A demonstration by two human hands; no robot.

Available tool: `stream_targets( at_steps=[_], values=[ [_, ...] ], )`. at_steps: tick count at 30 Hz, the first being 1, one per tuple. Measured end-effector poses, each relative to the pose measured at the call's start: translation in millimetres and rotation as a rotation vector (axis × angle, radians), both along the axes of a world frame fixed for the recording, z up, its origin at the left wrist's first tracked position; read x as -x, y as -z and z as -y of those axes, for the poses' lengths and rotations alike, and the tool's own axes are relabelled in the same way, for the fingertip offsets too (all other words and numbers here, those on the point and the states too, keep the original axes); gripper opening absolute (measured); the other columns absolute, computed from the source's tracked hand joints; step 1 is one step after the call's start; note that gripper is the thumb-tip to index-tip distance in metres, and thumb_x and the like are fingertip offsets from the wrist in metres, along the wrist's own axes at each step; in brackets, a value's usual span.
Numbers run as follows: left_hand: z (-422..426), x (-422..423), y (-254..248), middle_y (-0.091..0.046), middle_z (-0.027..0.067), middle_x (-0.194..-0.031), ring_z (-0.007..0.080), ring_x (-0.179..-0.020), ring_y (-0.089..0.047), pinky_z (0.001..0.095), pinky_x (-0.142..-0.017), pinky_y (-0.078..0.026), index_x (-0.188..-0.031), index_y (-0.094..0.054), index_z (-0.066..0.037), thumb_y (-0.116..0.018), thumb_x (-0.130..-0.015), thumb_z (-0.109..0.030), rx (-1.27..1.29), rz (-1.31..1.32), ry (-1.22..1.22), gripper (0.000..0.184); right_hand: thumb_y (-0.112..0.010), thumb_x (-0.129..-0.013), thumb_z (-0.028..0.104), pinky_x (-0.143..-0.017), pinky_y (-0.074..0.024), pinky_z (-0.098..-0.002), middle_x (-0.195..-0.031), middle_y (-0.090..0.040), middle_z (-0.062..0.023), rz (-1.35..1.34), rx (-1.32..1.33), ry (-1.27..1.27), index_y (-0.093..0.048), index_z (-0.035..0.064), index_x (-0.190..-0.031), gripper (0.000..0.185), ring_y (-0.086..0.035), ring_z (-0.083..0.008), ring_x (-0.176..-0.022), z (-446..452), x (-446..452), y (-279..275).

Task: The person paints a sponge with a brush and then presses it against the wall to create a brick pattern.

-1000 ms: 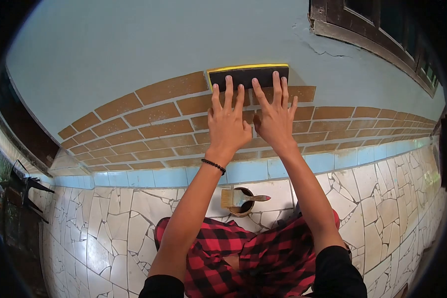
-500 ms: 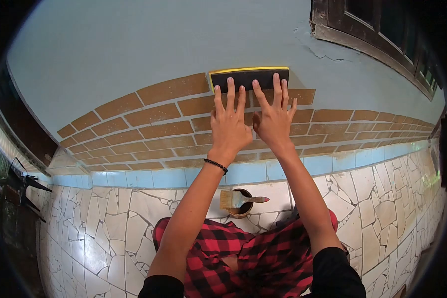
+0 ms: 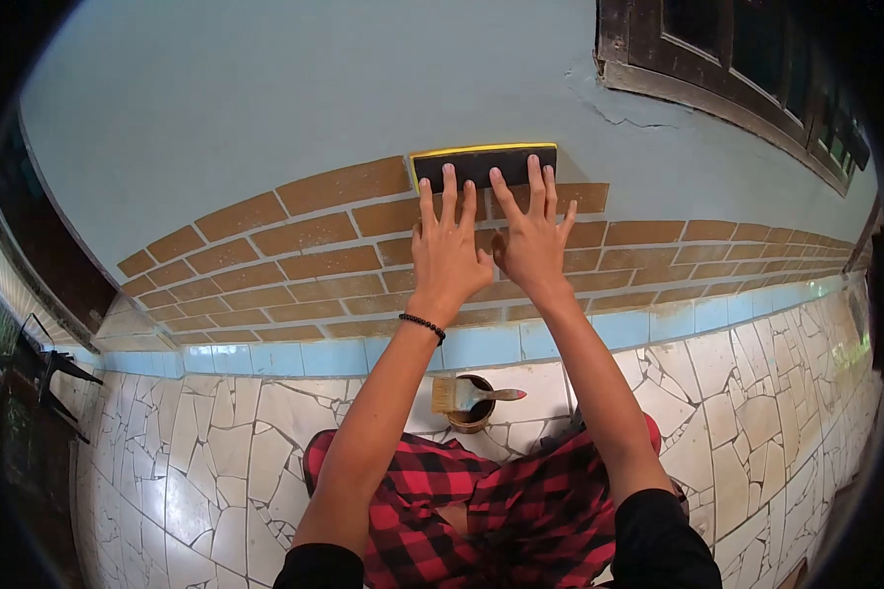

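Note:
A rectangular black-backed foam block (image 3: 486, 165) with a yellow edge lies flat against the wall, at the top row of painted brown bricks. My left hand (image 3: 447, 255) presses its spread fingertips on the block's left half. Pressing the right half with spread fingertips is my right hand (image 3: 532, 245). Neither hand wraps round the block, and its foam face is hidden against the wall. Below my forearms, a paint brush (image 3: 462, 395) rests across the rim of a small pot (image 3: 471, 424) on the floor.
Brown brick shapes (image 3: 309, 234) with pale joints run along the grey-blue wall (image 3: 265, 88). A strip of light blue tiles (image 3: 339, 356) edges the wall's foot. A dark window frame (image 3: 658, 83) is at upper right, and dark furniture (image 3: 54, 378) stands at left.
The view has shifted slightly, so wall, pot and hands sit a little differently in frame. Both hands stay pressed on the foam block, which keeps its place on the wall.

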State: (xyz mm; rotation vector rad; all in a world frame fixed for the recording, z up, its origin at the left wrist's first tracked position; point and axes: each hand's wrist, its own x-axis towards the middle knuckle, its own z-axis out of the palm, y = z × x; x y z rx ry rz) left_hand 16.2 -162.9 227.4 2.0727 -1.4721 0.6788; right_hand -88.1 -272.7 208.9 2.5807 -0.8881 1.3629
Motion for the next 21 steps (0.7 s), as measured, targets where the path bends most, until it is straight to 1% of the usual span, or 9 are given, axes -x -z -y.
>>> stream_targets(
  at_steps=[2, 4, 7, 10, 13, 16, 19, 21],
  values=[
    [-1.7, 0.4, -1.6, -0.017, 0.0162, -0.178, 0.0475, -0.161, -0.018, 0.0655, -0.116, -0.044, -0.163, -0.043, -0.007, -0.078, -0.073, -0.019, 0.001, -0.006, 0.016, 0.097, -0.08, -0.076, 0.011, -0.116, -0.0206, -0.0831, -0.178, -0.015, -0.0131, -0.009, 0.035, 0.029, -0.04, 0.0415, -0.164, 0.102, -0.015, -0.0376, -0.164, 2.2, -2.3, 1.0],
    [-6.4, 1.4, -6.1, -0.017, 0.0156, -0.178, 0.0468, -0.161, -0.018, 0.0682, -0.116, -0.042, -0.163, -0.044, -0.007, -0.078, -0.074, -0.021, -0.023, -0.038, 0.021, 0.096, -0.081, -0.076, 0.012, -0.116, -0.0213, -0.0825, -0.178, -0.015, -0.0138, -0.016, 0.014, 0.015, -0.041, 0.0403, -0.164, 0.1, -0.016, -0.038, -0.164, -1.6, 2.6, -2.0],
    [-11.8, 10.4, -15.1, -0.017, 0.0159, -0.178, 0.0466, -0.161, -0.017, 0.0715, -0.115, -0.04, -0.162, -0.044, -0.007, -0.078, -0.073, -0.023, -0.059, -0.076, -0.022, 0.097, -0.081, -0.076, 0.013, -0.116, -0.0222, -0.0817, -0.177, -0.016, -0.0149, 0.016, 0.008, 0.003, -0.042, 0.0386, -0.163, 0.099, -0.017, -0.039, -0.163, -5.1, 2.8, -6.2],
    [-6.3, 7.3, -7.2, -0.017, 0.0162, -0.178, 0.0461, -0.161, -0.017, 0.073, -0.115, -0.039, -0.162, -0.044, -0.006, -0.079, -0.073, -0.024, -0.007, 0.021, -0.053, 0.097, -0.082, -0.076, 0.014, -0.116, -0.0228, -0.0813, -0.177, -0.016, -0.0158, 0.031, 0.006, 0.005, -0.042, 0.0372, -0.163, 0.098, -0.018, -0.0399, -0.163, -3.4, -1.7, -6.2],
    [-3.9, 5.6, -5.5, -0.016, 0.0163, -0.178, 0.0462, -0.162, -0.017, 0.0708, -0.114, -0.041, -0.162, -0.044, -0.006, -0.079, -0.074, -0.024, -0.042, 0.006, -0.054, 0.096, -0.082, -0.076, 0.014, -0.116, -0.0234, -0.0816, -0.177, -0.016, -0.0163, 0.005, 0.007, 0.02, -0.042, 0.0367, -0.163, 0.099, -0.017, -0.0405, -0.163, -4.5, -2.7, -4.6],
    [-8.2, 2.1, -8.4, -0.015, 0.0163, -0.178, 0.0468, -0.162, -0.016, 0.0648, -0.114, -0.046, -0.162, -0.044, -0.006, -0.078, -0.075, -0.023, -0.074, -0.052, 0.002, 0.095, -0.084, -0.074, 0.014, -0.116, -0.0238, -0.082, -0.178, -0.014, -0.0162, -0.035, -0.024, 0.016, -0.041, 0.0365, -0.164, 0.102, -0.016, -0.0412, -0.164, -10.9, 4.4, -8.6],
    [-7.6, -7.6, -4.4, -0.015, 0.0163, -0.178, 0.047, -0.162, -0.016, 0.0585, -0.114, -0.049, -0.162, -0.044, -0.005, -0.079, -0.075, -0.022, -0.004, -0.009, 0.061, 0.095, -0.084, -0.072, 0.013, -0.116, -0.0239, -0.0819, -0.178, -0.012, -0.0164, -0.009, -0.037, -0.005, -0.04, 0.0363, -0.165, 0.105, -0.015, -0.0421, -0.164, -10.5, 2.1, -9.3],
    [-8.9, -7.5, -5.9, -0.015, 0.0163, -0.178, 0.047, -0.161, -0.016, 0.057, -0.115, -0.049, -0.161, -0.045, -0.004, -0.079, -0.075, -0.023, -0.04, -0.049, 0.071, 0.094, -0.085, -0.072, 0.013, -0.116, -0.024, -0.0816, -0.179, -0.01, -0.0169, 0.001, -0.042, -0.021, -0.039, 0.0361, -0.165, 0.107, -0.014, -0.0426, -0.164, -9.3, -1.6, -5.3]
  ],
)
